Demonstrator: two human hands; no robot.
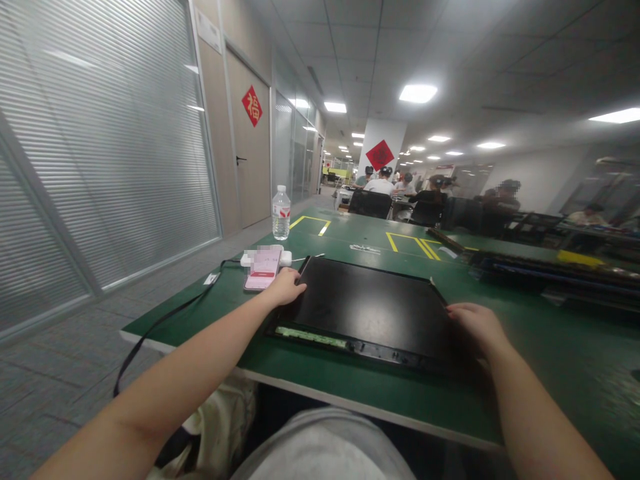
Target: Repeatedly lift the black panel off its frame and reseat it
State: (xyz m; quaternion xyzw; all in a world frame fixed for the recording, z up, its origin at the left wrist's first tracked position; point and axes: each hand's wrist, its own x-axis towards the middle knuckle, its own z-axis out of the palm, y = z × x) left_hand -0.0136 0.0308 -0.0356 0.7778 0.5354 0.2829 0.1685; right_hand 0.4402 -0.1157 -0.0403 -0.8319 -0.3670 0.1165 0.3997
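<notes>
A flat black display panel [370, 307] lies in front of me on the green table [310, 373]. Along its near edge run a green circuit strip [310, 337] and a dark strip. My left hand [287, 288] grips the panel's left edge near the far corner, thumb on top. At the right edge, my right hand [475, 323] pinches the panel with its fingertips; some of its fingers are hidden underneath. Close to my left hand lies a phone [264, 270] with a lit pink screen.
A water bottle [281, 213] stands beyond the phone, with a white power strip [287, 259] and black cable [170, 313] nearby. Yellow tape [395, 241] marks the table. Dark panels [530, 263] are stacked at right. Several people [385, 181] sit farther back.
</notes>
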